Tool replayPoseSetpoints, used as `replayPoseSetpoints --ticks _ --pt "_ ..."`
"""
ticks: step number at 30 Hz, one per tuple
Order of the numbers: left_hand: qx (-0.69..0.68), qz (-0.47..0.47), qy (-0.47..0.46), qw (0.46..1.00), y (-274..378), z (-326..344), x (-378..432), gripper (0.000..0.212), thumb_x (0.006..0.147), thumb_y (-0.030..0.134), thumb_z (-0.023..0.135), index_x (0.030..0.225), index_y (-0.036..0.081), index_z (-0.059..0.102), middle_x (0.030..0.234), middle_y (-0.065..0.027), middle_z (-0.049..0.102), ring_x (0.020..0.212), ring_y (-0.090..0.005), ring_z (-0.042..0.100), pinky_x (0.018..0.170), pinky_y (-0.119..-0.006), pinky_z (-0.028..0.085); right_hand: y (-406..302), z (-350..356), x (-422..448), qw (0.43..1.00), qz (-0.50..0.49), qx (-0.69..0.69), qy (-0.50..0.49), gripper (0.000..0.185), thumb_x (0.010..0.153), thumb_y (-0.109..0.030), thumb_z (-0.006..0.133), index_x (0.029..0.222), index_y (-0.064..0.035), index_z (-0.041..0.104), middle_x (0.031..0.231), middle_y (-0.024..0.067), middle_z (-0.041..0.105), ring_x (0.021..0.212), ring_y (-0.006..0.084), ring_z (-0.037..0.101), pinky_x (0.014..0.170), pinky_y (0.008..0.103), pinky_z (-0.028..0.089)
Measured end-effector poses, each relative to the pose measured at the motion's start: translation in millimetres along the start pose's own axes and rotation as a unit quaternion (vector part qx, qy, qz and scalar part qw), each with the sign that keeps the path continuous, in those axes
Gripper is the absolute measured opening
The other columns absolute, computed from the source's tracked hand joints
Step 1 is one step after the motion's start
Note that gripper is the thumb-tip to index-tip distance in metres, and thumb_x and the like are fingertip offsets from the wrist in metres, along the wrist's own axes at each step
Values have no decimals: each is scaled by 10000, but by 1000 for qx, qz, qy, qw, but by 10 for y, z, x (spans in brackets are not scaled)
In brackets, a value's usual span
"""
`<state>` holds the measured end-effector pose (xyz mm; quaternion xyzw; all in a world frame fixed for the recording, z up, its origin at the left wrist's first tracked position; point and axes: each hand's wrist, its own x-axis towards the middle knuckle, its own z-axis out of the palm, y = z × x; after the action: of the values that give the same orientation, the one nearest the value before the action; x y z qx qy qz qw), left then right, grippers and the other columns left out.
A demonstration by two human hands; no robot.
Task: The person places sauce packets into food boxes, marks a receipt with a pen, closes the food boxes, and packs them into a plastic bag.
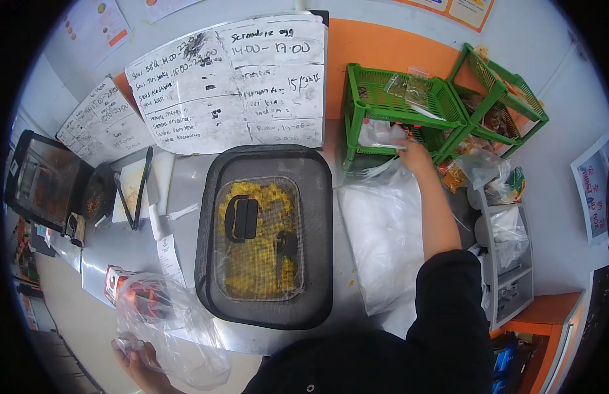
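Note:
My left hand point(139, 362), at the lower left, grips the gathered top of a clear plastic bag point(196, 340). Beside and partly behind the bag lies a red and white box point(114, 285); red items show through the plastic. With my arm stretched out, my right hand point(413, 153) reaches into the lower level of a green plastic rack point(353, 118), at a white plastic bag point(380, 134). Its fingertips are partly hidden, so its grip is unclear. Between my arms stands a black mesh food cover point(314, 221) over a container of yellow food point(260, 285).
A stack of clear plastic bags point(383, 236) lies under my right forearm. Black tongs point(146, 182), a white-handled knife point(155, 221) and a cutting board point(164, 172) are at the back left. Whiteboards point(284, 98) lean on the wall; a grey drawer unit point(511, 280) stands at right.

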<state>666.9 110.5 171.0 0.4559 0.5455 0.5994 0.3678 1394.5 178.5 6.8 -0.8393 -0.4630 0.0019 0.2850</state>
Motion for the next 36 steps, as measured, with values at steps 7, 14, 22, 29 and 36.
replayPoseSetpoints --ticks 7,14,22,29,36 --pt "-16 -27 -90 995 -292 -280 54 727 747 307 618 1344 20 317 1162 -86 456 901 -162 473 742 -264 402 -298 -390 -17 996 -6 -83 24 140 769 -218 649 890 -148 654 807 120 657 760 325 628 653 423 480" --pt "-78 -36 42 995 -297 96 -30 684 762 295 612 1318 15 327 1052 -61 460 863 -152 462 732 -260 406 -448 -683 -88 989 -40 -97 103 188 774 -224 648 948 -151 660 850 135 657 807 330 624 693 414 483" --pt "-70 -65 -82 992 -155 -137 234 635 714 283 646 1244 44 389 1017 -55 497 875 -140 496 702 -245 419 -219 -206 121 995 -34 -84 -46 308 763 -231 629 1066 -178 648 964 152 644 897 329 615 790 417 486" --pt "-66 -37 -50 996 81 -58 216 490 717 289 661 1086 46 449 843 -17 495 695 -88 463 571 -207 355 -372 -127 0 985 -42 -168 -5 191 771 -236 634 923 -123 660 854 144 659 827 334 628 722 413 485" --pt "-47 -40 -132 989 154 -239 221 389 749 288 643 1001 59 455 821 -15 478 659 -87 442 560 -213 338 -504 -263 3 990 41 -126 36 193 767 -246 652 866 -81 641 852 156 654 803 347 623 707 424 479"
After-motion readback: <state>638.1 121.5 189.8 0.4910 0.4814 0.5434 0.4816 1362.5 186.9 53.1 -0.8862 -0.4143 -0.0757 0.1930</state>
